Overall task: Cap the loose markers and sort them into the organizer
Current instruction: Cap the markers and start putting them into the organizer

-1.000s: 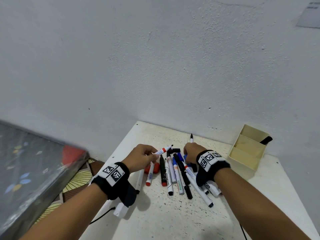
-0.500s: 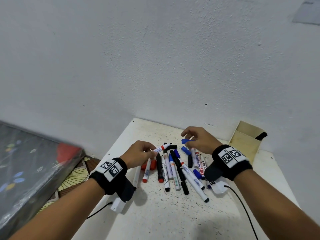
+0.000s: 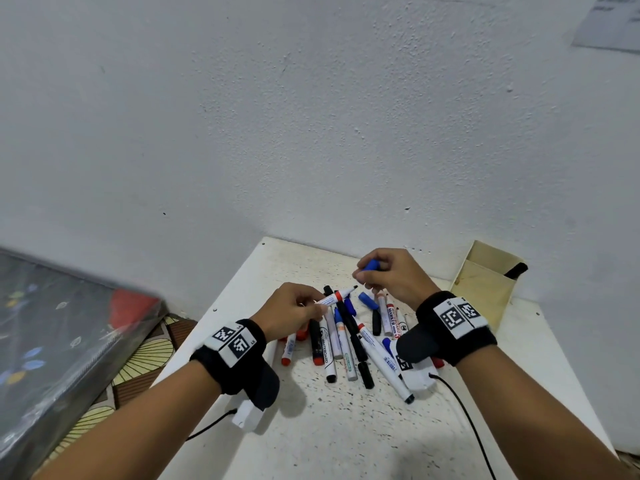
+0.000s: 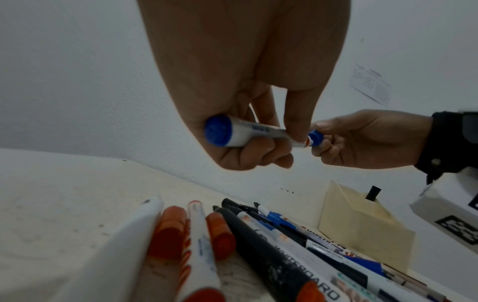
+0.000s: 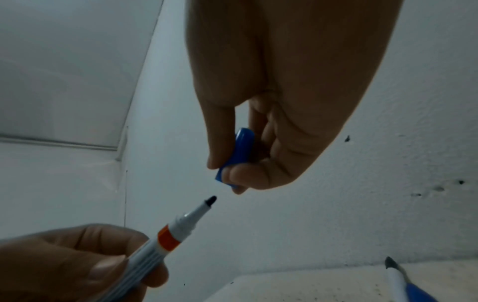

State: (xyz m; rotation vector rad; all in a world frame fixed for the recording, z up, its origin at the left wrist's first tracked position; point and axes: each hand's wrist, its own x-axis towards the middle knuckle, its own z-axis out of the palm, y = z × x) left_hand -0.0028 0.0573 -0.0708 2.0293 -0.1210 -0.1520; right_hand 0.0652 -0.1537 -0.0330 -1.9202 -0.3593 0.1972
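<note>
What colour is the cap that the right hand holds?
Blue. The cap, pinched by the right hand, shows best in the right wrist view.

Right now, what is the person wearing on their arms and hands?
Both forearms are bare, with no sleeves or gloves. Each wrist carries a black fabric wristband with white square tags printed with black-and-white coded patterns. Under each band hangs a small white camera block, with a thin black cable trailing back.

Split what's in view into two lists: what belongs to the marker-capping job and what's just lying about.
Job:
- uncapped marker in left hand
- blue cap pinched by right hand
- marker pile
- organizer

Lying about:
- wall paper
- patterned mat
</note>
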